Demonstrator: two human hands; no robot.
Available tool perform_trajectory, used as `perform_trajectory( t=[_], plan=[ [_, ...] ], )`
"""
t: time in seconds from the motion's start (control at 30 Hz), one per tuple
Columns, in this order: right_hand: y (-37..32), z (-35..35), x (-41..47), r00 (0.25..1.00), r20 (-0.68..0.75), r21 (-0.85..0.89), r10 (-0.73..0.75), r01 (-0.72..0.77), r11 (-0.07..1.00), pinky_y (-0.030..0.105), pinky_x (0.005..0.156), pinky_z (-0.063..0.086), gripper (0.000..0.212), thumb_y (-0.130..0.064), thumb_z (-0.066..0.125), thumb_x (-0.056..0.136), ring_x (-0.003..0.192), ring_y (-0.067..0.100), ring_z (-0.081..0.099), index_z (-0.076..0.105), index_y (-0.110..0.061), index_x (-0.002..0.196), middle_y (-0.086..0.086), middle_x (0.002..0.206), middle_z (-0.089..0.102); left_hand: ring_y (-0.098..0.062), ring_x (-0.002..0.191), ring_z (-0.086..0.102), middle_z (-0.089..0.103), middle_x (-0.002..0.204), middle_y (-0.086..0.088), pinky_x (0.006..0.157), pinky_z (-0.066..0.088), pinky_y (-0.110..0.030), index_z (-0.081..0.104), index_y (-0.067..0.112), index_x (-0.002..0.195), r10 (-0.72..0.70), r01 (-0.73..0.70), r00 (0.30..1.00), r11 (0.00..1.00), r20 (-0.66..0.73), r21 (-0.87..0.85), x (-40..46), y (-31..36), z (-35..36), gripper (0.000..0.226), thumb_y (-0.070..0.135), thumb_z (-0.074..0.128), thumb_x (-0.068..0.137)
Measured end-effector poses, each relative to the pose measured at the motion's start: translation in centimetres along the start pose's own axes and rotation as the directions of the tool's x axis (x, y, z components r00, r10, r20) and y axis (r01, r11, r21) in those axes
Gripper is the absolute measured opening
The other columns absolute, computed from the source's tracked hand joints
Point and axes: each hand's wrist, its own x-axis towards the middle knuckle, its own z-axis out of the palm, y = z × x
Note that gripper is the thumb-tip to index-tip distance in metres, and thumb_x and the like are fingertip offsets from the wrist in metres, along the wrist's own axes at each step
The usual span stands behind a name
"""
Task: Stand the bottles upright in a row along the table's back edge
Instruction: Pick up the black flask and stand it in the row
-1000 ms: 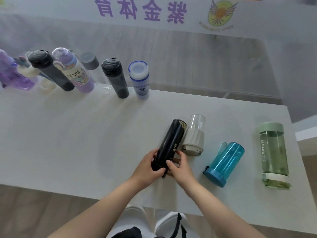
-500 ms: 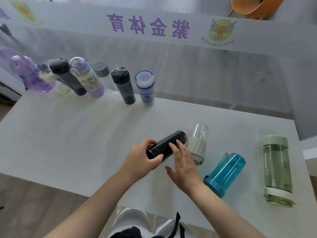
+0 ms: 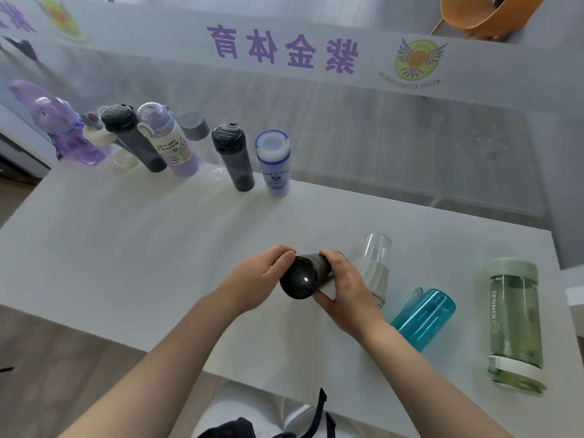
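We hold the black flask in both hands' grip, left hand and right hand, with 3 bottles lying on the desk and several already upright at the back.

Two bare forearms are seen, with no sleeves, watches or rings visible on the left hand or the right hand. Pale, whitish trousers are worn below the table edge, and a black strap with dark fabric is seen at the waist.
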Motion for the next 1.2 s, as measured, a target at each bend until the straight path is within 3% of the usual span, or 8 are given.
perform_trajectory(
  t=[0.23,0.33,0.43,0.57,0.77,0.87,0.97,1.2],
  plan=[
    [-0.6,0.2,2.3,0.999,0.010,0.010,0.041,-0.041,0.999,0.034,0.102,0.044,0.069,-0.041,0.070,0.083,0.119,0.020,0.051,0.042,-0.016,0.140,0.002,0.133,0.053,-0.008,0.118,0.053,0.063,0.122,0.012,0.102,0.039,-0.031,0.059,0.038,0.117,-0.083,0.080,0.997,0.983,-0.010,-0.165,1.9,-4.6,-0.3,0.054,0.068,0.026,0.087],
    [-0.1,-0.3,3.5,0.989,-0.028,0.150,0.148,-0.143,0.978,0.035,0.093,0.048,0.061,-0.032,0.072,0.082,0.106,0.015,0.055,0.043,-0.020,0.134,-0.001,0.120,0.056,-0.016,0.136,0.036,0.045,0.144,0.006,0.110,0.031,-0.034,0.044,0.031,0.137,-0.165,0.163,0.986,0.974,-0.001,0.159,3.0,-7.0,-0.4,0.047,0.050,0.045,0.094],
    [0.0,-0.8,4.6,0.965,-0.024,0.314,0.262,-0.241,0.918,0.040,0.094,0.050,0.047,-0.022,0.072,0.084,0.104,0.010,0.056,0.044,-0.032,0.121,-0.007,0.112,0.057,-0.025,0.147,0.008,0.010,0.161,-0.002,0.117,0.019,-0.043,0.019,0.028,0.150,-0.288,0.234,0.957,0.850,0.044,0.473,3.8,-9.3,-0.2,0.075,0.055,0.052,0.089],
    [0.1,-0.4,5.8,0.949,-0.039,0.390,0.312,-0.273,0.879,0.038,0.092,0.053,0.050,-0.022,0.072,0.084,0.104,0.015,0.056,0.041,-0.045,0.114,0.002,0.112,0.056,-0.028,0.148,-0.009,-0.015,0.161,0.000,0.115,0.012,-0.056,-0.002,0.034,0.151,-0.328,0.243,0.944,0.769,0.038,0.591,4.7,-11.2,0.7,0.098,0.068,0.055,0.080],
    [0.5,0.2,9.1,0.944,-0.044,0.397,0.328,-0.285,0.873,0.038,0.093,0.053,0.047,-0.019,0.071,0.086,0.104,0.015,0.055,0.042,-0.024,0.122,0.003,0.112,0.054,-0.032,0.147,-0.010,-0.019,0.160,-0.006,0.113,0.014,-0.059,-0.011,0.033,0.150,-0.312,0.240,0.950,0.701,-0.014,0.672,5.0,-13.0,1.9,0.109,0.077,0.053,0.073],
    [0.6,0.2,11.5,0.941,-0.070,0.363,0.332,-0.286,0.887,0.015,0.083,0.050,0.050,-0.018,0.071,0.086,0.102,0.018,0.056,0.041,-0.015,0.126,0.001,0.109,0.053,-0.034,0.147,-0.012,-0.021,0.159,-0.008,0.112,0.012,-0.061,-0.013,0.031,0.150,-0.311,0.239,0.950,0.686,-0.021,0.688,5.1,-13.3,2.4,0.113,0.076,0.055,0.072],
    [0.4,-0.2,14.3,0.936,-0.098,0.339,0.338,-0.288,0.896,0.001,0.071,0.039,0.051,-0.013,0.070,0.087,0.093,-0.004,0.053,0.040,-0.007,0.128,-0.001,0.107,0.051,-0.034,0.146,-0.014,-0.022,0.159,-0.008,0.113,0.009,-0.062,-0.014,0.030,0.150,-0.313,0.239,0.950,0.690,-0.016,0.683,5.2,-13.3,2.4,0.114,0.075,0.056,0.072],
    [0.9,-0.6,19.8,0.929,-0.120,0.313,0.351,-0.300,0.901,0.007,0.075,0.036,0.053,-0.024,0.067,0.089,0.097,0.003,0.047,0.037,-0.013,0.131,-0.007,0.117,0.051,-0.035,0.145,-0.019,-0.024,0.158,-0.008,0.112,0.005,-0.064,-0.015,0.030,0.149,-0.312,0.243,0.950,0.715,-0.011,0.655,5.3,-13.7,2.6,0.114,0.074,0.056,0.072]
  ],
)
